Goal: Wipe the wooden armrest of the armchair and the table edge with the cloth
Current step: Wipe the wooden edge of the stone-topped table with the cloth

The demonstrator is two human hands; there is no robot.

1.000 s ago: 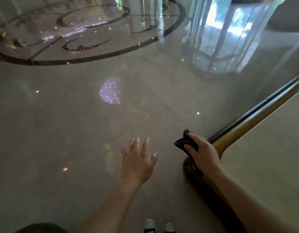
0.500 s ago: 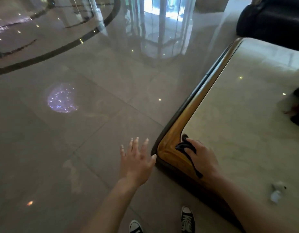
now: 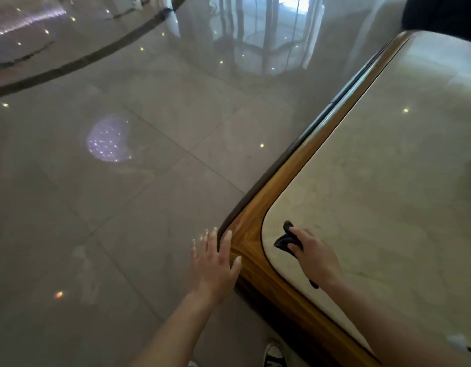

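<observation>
head view: my right hand (image 3: 315, 256) clamped on dark cloth (image 3: 283, 241), pressing it onto desk (image 3: 387, 181) corner beside wood edge (image 3: 251, 243) to wipe. left hand (image 3: 215, 263) spread flat, fingers apart, hovering beside corner, probably for balance.

Both bare forearms extended forward. Left hand (image 3: 215, 263) flat, palm down, fingers spread and empty. Right hand (image 3: 315, 254) curled, knuckles up, fingers closed in pinching grip.

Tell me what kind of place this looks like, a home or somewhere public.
Probably a hotel or office lobby rather than a home. The polished stone floor has a dark curved inlay and mirrors tall glass doors and ceiling lights, and the table is a big stone-topped piece with a wooden edge.
</observation>
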